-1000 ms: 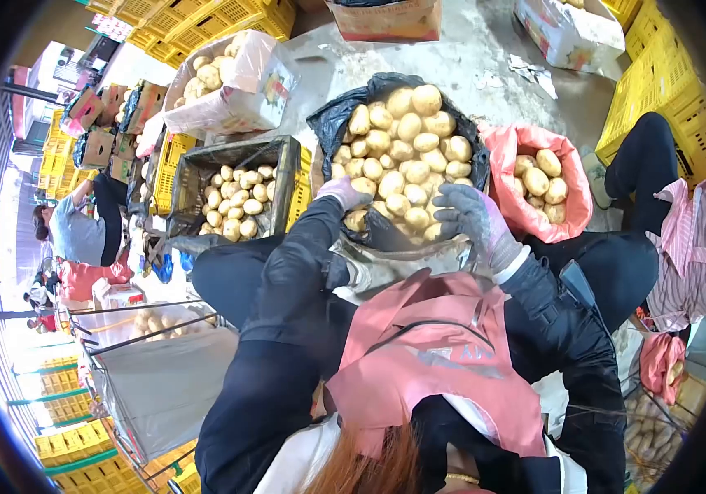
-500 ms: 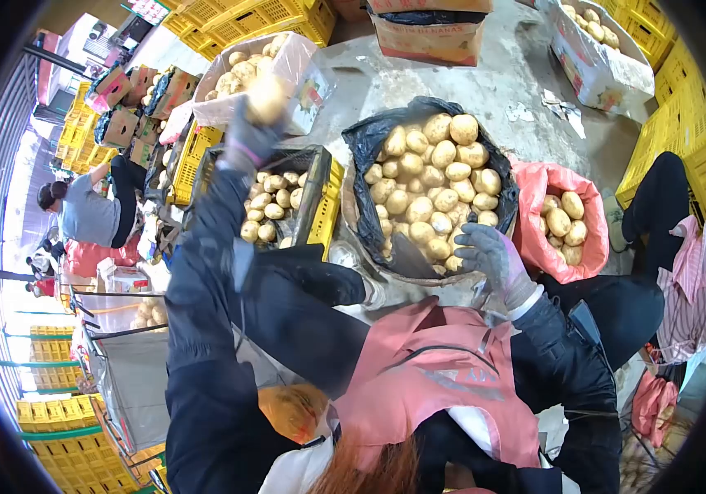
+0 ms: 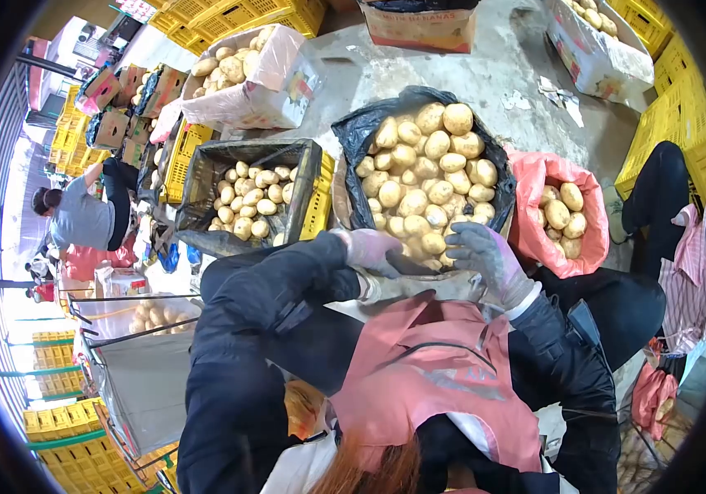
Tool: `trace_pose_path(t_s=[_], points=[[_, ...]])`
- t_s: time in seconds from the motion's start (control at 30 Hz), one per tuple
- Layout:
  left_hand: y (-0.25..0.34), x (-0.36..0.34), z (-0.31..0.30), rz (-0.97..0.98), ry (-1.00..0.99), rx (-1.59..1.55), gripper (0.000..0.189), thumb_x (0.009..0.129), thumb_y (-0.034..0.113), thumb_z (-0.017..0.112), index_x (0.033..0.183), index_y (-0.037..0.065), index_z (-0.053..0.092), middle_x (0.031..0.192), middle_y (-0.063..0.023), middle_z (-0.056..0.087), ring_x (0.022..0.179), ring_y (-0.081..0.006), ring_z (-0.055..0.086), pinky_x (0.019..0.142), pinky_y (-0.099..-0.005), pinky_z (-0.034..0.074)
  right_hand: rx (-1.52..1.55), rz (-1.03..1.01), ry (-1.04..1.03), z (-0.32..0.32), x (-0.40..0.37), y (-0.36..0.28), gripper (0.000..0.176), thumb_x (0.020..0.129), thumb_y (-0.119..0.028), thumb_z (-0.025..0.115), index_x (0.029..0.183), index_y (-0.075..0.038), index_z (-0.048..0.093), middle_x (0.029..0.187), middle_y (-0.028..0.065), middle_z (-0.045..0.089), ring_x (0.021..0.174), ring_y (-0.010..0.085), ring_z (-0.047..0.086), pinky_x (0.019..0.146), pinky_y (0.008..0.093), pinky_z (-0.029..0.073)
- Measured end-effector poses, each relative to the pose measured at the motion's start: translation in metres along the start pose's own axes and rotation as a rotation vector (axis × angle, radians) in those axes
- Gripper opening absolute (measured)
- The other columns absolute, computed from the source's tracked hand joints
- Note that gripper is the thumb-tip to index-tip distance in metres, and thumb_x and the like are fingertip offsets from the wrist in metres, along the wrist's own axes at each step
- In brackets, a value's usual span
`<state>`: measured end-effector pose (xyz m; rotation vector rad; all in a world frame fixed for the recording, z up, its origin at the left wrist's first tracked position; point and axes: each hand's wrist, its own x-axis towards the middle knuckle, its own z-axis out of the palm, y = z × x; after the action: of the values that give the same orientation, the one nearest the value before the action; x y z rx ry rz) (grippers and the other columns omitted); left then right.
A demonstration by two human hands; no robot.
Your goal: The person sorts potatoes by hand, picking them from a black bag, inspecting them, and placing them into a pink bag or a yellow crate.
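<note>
The left hand (image 3: 369,249), in a pale glove, reaches in at the near rim of the black-lined container (image 3: 353,138); I can't tell from here whether it grips anything. The right hand (image 3: 489,251), gloved too, has its fingers loosely bent and parted over the near right side. The potatoes (image 3: 413,202) lie heaped inside, between and beyond the 2 hands. To the right stands 1 pink sack (image 3: 528,206) of potatoes; to the left, 1 dark-lined crate (image 3: 312,177) holds more.
</note>
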<state>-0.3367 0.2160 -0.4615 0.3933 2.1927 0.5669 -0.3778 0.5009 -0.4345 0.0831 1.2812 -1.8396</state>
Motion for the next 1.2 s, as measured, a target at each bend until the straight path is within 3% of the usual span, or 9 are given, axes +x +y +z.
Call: trace_pose_path(t_s=[0.2, 0.47, 0.67, 0.73, 0.83, 0.9, 0.97, 1.07, 1.2], points=[[-0.006, -0.043, 0.053, 0.042, 0.321, 0.013, 0.021, 0.081, 0.021, 0.067, 0.094, 0.006, 0.061, 0.088, -0.0166, 0.061, 0.087, -0.0367, 0.062, 0.075, -0.0447, 0.050, -0.021, -0.079, -0.180, -0.004, -0.012, -0.003, 0.045, 0.100, -0.028, 0.051, 0.138, -0.004, 0.046, 0.133, 0.0121, 0.057, 0.115, 0.0240, 0.060, 0.096, 0.0379, 0.048], [0.004, -0.059, 0.080, 0.051, 0.402, 0.032, 0.029, 0.083, 0.019, 0.066, 0.110, 0.008, 0.065, 0.095, -0.0158, 0.066, 0.090, -0.0345, 0.065, 0.079, -0.0419, 0.052, -0.033, -0.049, -0.067, 0.001, -0.009, 0.005, 0.037, 0.097, -0.026, 0.057, 0.127, -0.005, 0.056, 0.107, 0.0068, 0.066, 0.089, 0.0161, 0.065, 0.074, 0.0279, 0.051], [-0.012, -0.088, 0.026, -0.391, -0.069, 0.100, 0.046, 0.090, 0.042, 0.054, 0.118, 0.008, 0.065, 0.112, -0.0175, 0.067, 0.110, -0.0357, 0.061, 0.092, -0.0424, 0.050, 0.016, -0.057, -0.018, 0.001, -0.011, -0.001, 0.036, 0.097, -0.027, 0.057, 0.126, -0.006, 0.056, 0.107, 0.0056, 0.066, 0.089, 0.0155, 0.064, 0.076, 0.0287, 0.050], [0.017, -0.096, -0.031, -0.846, 0.505, 0.148, 0.041, 0.091, 0.040, 0.054, 0.114, 0.008, 0.066, 0.106, -0.0179, 0.068, 0.104, -0.0360, 0.063, 0.090, -0.0438, 0.051, 0.024, -0.064, -0.018, -0.001, -0.014, 0.001, 0.037, 0.097, -0.029, 0.058, 0.126, -0.006, 0.056, 0.107, 0.0052, 0.066, 0.090, 0.0153, 0.064, 0.077, 0.0289, 0.050], [-0.022, -0.072, -0.070, -0.112, 1.349, 0.487, 0.026, 0.092, 0.026, 0.055, 0.104, 0.006, 0.066, 0.093, -0.0181, 0.067, 0.084, -0.0363, 0.067, 0.078, -0.0468, 0.053, -0.072, -0.168, -0.066, -0.002, -0.013, 0.004, 0.037, 0.098, -0.030, 0.058, 0.125, -0.005, 0.057, 0.112, 0.0058, 0.064, 0.096, 0.0162, 0.062, 0.081, 0.0299, 0.049], [-0.003, -0.030, -0.058, -0.077, 1.222, -0.193, 0.018, 0.094, 0.016, 0.051, 0.090, 0.006, 0.066, 0.085, -0.0139, 0.062, 0.075, -0.0285, 0.062, 0.067, -0.0428, 0.050, 0.061, -0.145, -0.084, -0.010, -0.004, 0.018, 0.036, 0.101, -0.023, 0.053, 0.131, -0.004, 0.053, 0.120, 0.0068, 0.062, 0.104, 0.0159, 0.059, 0.089, 0.0303, 0.048], [-0.020, 0.012, -0.029, -0.116, 0.961, 0.691, 0.020, 0.090, 0.024, 0.056, 0.085, 0.008, 0.065, 0.077, -0.0093, 0.062, 0.070, -0.0212, 0.061, 0.063, -0.0423, 0.050, 0.063, -0.043, -0.039, -0.008, -0.002, 0.011, 0.037, 0.102, -0.020, 0.049, 0.136, -0.005, 0.049, 0.122, 0.0079, 0.061, 0.103, 0.0186, 0.061, 0.090, 0.0324, 0.050], [-0.051, 0.108, 0.037, -0.448, 0.328, 0.603, 0.027, 0.088, 0.037, 0.056, 0.093, 0.019, 0.074, 0.091, -0.0055, 0.071, 0.088, -0.0212, 0.066, 0.075, -0.0435, 0.050, -0.020, -0.111, -0.038, -0.003, -0.014, 0.005, 0.038, 0.102, -0.025, 0.050, 0.135, -0.008, 0.050, 0.121, 0.0083, 0.060, 0.098, 0.0190, 0.062, 0.087, 0.0311, 0.052], [-0.114, 0.159, 0.081, -0.525, 0.441, 0.534, 0.026, 0.091, 0.019, 0.053, 0.107, 0.014, 0.073, 0.108, -0.0028, 0.070, 0.102, -0.0232, 0.066, 0.078, -0.0449, 0.049, -0.078, -0.054, -0.101, -0.030, -0.004, 0.006, 0.039, 0.103, -0.028, 0.048, 0.138, -0.010, 0.047, 0.123, 0.0078, 0.058, 0.101, 0.0186, 0.061, 0.090, 0.0333, 0.053]])
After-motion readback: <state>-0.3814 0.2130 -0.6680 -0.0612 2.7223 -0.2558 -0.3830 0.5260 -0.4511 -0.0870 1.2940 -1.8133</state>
